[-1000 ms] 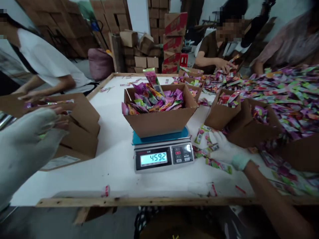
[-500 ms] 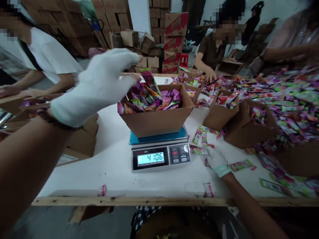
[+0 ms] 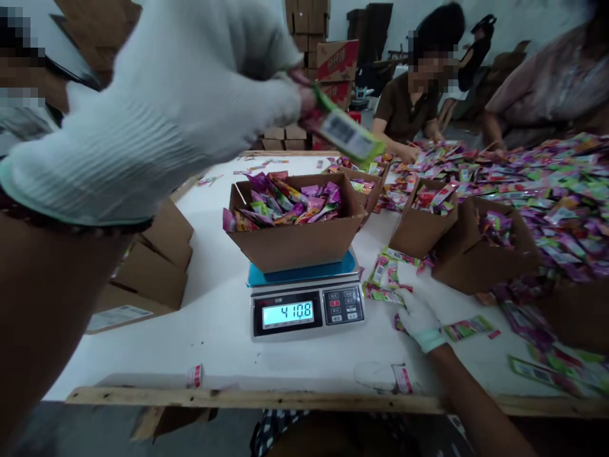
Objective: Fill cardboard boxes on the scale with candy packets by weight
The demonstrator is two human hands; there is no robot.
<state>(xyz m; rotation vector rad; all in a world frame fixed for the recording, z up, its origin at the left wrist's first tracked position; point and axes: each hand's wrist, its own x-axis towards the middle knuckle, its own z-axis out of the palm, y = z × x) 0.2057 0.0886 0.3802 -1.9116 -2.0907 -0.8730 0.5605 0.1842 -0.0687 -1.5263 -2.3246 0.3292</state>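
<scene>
Since the earlier frame, the gloved left hand (image 3: 200, 95) has risen with a green-ended packet (image 3: 345, 130), pinched between its thumb and fingers. Below that hand, to its right, an open cardboard box (image 3: 299, 244) full of colorful packets sits on a digital scale (image 3: 304, 314). The gloved right hand (image 3: 419, 320) is lowered beside loose packets (image 3: 380, 293) on the white table (image 3: 228, 355); whether it grips one cannot be told.

Your left hand (image 3: 200, 101) holds 1 green-and-pink packet (image 3: 347, 134), tilted, above the open cardboard box (image 3: 295, 244), heaped with colorful packets on your scale (image 3: 340, 306), its lit display reading 410.8. Beside your right hand (image 3: 419, 317), loose packets (image 3: 380, 293) lie flat, pointing different ways.
</scene>
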